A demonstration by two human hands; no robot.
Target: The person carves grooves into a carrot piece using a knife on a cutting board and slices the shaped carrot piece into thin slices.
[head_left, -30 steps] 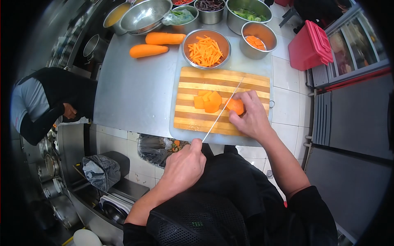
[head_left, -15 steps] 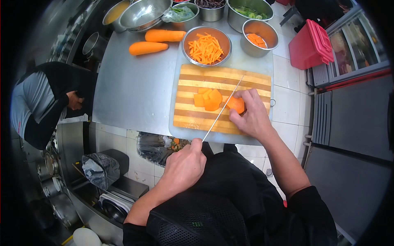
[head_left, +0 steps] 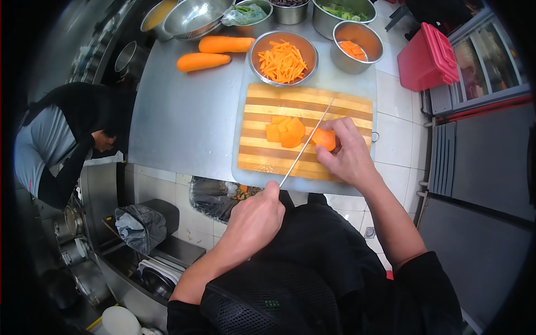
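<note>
My left hand is wrapped round the handle of a knife, whose thin blade slants up and right across the striped wooden board. Right of the blade, my right hand grips a piece of carrot between thumb and fingers, on the board. Several flat carrot slices lie overlapping left of the blade. Beyond the board stands a metal bowl of carrot strips. A smaller pot with carrot pieces is at its right.
Two whole carrots lie on the steel table. More bowls and pots line its far edge. A person stands at the left. Lined bins are below, and a red bin stands at the right.
The view has shifted slightly, and the person at the left leans further forward. My hands, the knife and the carrot slices keep nearly the same places relative to the board.
</note>
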